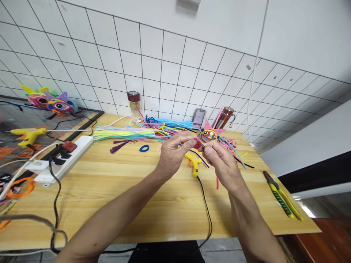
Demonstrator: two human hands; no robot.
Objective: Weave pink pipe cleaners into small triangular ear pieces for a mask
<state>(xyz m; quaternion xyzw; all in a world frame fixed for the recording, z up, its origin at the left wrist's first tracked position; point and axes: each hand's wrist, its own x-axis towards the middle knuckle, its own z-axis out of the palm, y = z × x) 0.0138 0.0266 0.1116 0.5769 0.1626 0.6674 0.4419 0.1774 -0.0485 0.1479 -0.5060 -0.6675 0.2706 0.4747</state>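
The wooden counter (109, 190) fills most of the view; its near left corner is cut off by the frame. Along the counter's far edge lies a long bundle of coloured pipe cleaners (128, 132), its right end lost behind the person's hands. At the counter's left end sits a white power strip (68, 155) with dark plugs, whose cables run out of the picture.

Over the counter's middle, the left hand (174, 151) and the right hand (222, 162) meet. Both pinch one thin pink pipe cleaner (201, 141) between thumb and fingertips, and most of it is hidden inside the grips.

Yellow-and-green pliers (282, 201) lie near the counter's right end. A yellow glue gun (194, 162) lies on the counter's middle under the hands, half covered by them, and its black cord drops over the near edge. Behind the fingers, toward the counter's far edge, rests a pipe-cleaner face (210, 135) with pink points, partly screened.

On the far edge stand a red-capped glass bottle (134, 104), a coppery flask (225, 116) and a small box (199, 117) whose label is blurred and unreadable. A blue loop (144, 148) lies just in front of the bundle.
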